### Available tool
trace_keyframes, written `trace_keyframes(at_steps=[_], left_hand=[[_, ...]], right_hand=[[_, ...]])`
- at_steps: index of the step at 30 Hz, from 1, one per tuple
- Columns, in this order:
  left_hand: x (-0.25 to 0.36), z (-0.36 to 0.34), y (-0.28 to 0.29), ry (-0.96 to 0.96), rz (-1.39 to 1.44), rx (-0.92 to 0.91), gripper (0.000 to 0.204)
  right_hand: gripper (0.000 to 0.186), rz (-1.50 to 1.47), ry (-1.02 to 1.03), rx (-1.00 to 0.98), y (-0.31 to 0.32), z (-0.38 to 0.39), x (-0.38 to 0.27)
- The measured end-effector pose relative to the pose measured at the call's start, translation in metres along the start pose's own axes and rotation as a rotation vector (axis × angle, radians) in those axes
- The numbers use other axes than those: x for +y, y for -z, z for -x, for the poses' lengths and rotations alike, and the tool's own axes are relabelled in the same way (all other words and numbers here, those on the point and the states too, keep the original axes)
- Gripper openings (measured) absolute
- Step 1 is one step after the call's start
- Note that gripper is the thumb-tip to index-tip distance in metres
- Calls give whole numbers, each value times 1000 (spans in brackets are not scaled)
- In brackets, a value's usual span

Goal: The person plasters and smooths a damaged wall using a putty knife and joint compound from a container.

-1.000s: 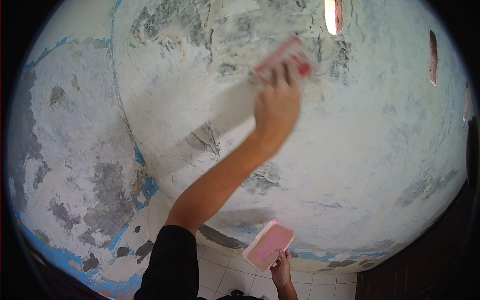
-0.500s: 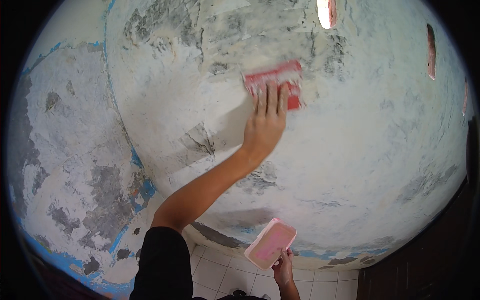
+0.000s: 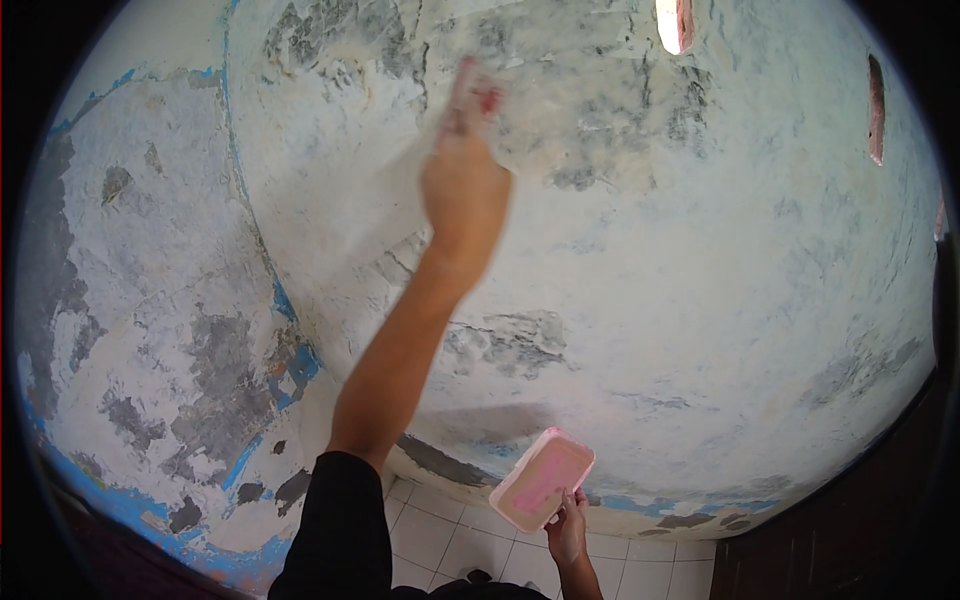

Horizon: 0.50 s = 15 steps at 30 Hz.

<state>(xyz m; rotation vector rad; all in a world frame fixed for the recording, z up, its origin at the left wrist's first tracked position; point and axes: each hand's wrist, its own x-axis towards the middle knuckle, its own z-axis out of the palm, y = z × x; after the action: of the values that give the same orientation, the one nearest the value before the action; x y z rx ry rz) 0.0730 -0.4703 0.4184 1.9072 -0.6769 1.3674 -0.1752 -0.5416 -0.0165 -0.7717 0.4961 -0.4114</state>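
My left hand [image 3: 466, 195], reaching up from a black sleeve, is closed round a red putty spreader [image 3: 487, 98]. Motion blurs the spreader, which is turned partly edge-on at the patchy white and grey wall [image 3: 640, 260]; contact with the wall cannot be made out. Low down, my right hand [image 3: 568, 532] grips the near right edge of a shallow pink tray [image 3: 528, 508], its thumb over the rim. Pale putty-coloured and brighter pink patches cover the inside of the tray.
On the left, a side wall [image 3: 165, 300] with grey and blue flaking patches meets this wall at a corner. Narrow slots [image 3: 876, 110] pierce the wall at upper right. White floor tiles [image 3: 470, 555] lie below, and a dark brown panel [image 3: 800, 545] stands at lower right.
My left hand has swept the red spreader up and to the left across the wall, turning it more edge-on. My right hand and the tray have stayed almost in place.
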Motion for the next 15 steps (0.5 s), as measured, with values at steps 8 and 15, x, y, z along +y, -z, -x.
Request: trace_keyframes(at_steps=[8,15], left_hand=[[72,93,-31,-589,-1,-102,55],[-16,42,-5,-308,90,112,81]], right_hand=[[67,5,-8,22,-6,-2,-1],[60,53,-13,28,-6,1,4]])
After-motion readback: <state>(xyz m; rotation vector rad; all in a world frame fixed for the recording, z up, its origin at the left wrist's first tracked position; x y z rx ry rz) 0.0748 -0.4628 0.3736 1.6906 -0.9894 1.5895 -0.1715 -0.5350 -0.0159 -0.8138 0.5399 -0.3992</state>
